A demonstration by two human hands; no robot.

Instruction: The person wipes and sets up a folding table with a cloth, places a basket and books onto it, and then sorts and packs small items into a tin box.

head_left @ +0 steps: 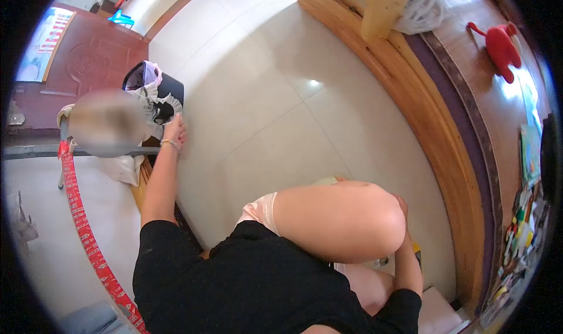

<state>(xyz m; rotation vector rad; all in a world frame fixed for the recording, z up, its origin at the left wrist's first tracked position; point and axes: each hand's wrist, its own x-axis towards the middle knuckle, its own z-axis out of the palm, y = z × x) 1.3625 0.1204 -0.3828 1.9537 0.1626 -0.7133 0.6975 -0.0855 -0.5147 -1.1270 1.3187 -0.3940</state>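
Note:
My left hand (175, 132) reaches out at the left, fingers curled closed at the edge of a black-and-white ruffled cloth (159, 109). A round blurred patch covers what lies just left of the cloth. Behind the cloth stands a dark bin (170, 87) with a pale purple liner. On the other side, my right hand (402, 204) is mostly hidden behind my raised bare knee (375, 222), and its fingers cannot be made out.
Pale floor tiles (258, 99) lie ahead. Along the right runs a wooden edge (410, 111), with a red toy-like object (499, 48) and assorted small items (522, 234) beyond it. A curved bar wrapped in red tape (85, 231) and a reddish-brown door (88, 58) are at the left.

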